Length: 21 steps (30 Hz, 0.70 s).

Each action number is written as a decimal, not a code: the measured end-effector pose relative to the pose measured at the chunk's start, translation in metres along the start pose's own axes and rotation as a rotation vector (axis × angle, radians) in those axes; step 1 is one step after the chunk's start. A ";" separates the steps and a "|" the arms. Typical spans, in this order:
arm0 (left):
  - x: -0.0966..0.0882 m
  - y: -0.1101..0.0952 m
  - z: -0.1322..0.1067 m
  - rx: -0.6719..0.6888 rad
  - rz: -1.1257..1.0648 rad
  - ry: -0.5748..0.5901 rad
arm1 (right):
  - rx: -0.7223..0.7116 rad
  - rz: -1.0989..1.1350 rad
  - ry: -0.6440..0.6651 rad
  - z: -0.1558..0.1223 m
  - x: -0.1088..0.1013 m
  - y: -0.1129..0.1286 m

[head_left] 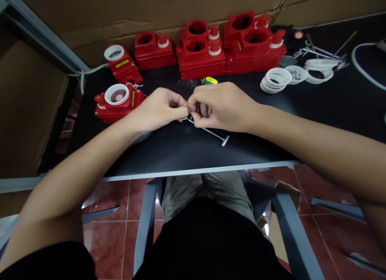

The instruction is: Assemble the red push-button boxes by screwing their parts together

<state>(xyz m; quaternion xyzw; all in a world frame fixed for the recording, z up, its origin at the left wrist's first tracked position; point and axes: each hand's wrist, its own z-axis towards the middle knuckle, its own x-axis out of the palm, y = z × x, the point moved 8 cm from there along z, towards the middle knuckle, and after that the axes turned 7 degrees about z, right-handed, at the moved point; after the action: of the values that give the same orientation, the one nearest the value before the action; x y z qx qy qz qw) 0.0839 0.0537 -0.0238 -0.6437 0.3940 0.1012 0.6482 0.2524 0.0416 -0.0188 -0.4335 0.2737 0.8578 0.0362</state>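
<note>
– Hands first, nearest the camera: what are they doing?
– Both are closed, together over the table (pixel 181 151). The left hand (pixel 159 109) and right hand (pixel 221 107) meet fingertip to fingertip, each pinched on the far end of the rod (pixel 208 131). Whether some small part sits between the fingers I cannot tell, because they cover it.
– And the rod itself?
– It is thin metal and lies slantwise on the table. Its cross-piece end is free, toward the near edge, and its other end is inside the pinch.
– What lies beyond the rod?
– Just behind it is a screwdriver (pixel 209 80), with only the green-yellow handle showing above the right hand. Left of the rod are two ringed boxes (pixel 117 101), red, each with a white ring seated in its socket. Farther behind the rod stand the open boxes (pixel 202 56), several of them, some stacked, with bare sockets. Right of the rod and well apart lie loose rings (pixel 279 77), with cardboard (pixel 120 14) behind everything.
– How far along, would you say?
– Early, I judge. Two boxes look fitted, more stand unringed than ringed, and spare rings lie ready. The rod work looks mid-step: it is gripped, but nothing is visibly fastened yet.
</note>
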 end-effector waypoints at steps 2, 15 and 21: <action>0.000 -0.001 0.000 0.008 -0.010 -0.003 | 0.019 -0.007 0.005 -0.001 0.000 -0.003; -0.001 0.002 0.000 -0.001 -0.100 -0.012 | 0.086 0.122 -0.003 -0.001 -0.007 -0.004; 0.000 0.003 0.001 -0.009 -0.141 -0.013 | 0.055 0.274 -0.019 0.000 -0.005 -0.008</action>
<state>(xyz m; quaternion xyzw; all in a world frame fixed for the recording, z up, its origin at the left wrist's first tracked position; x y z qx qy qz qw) 0.0819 0.0549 -0.0259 -0.6719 0.3431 0.0612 0.6535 0.2579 0.0494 -0.0184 -0.3826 0.3534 0.8511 -0.0667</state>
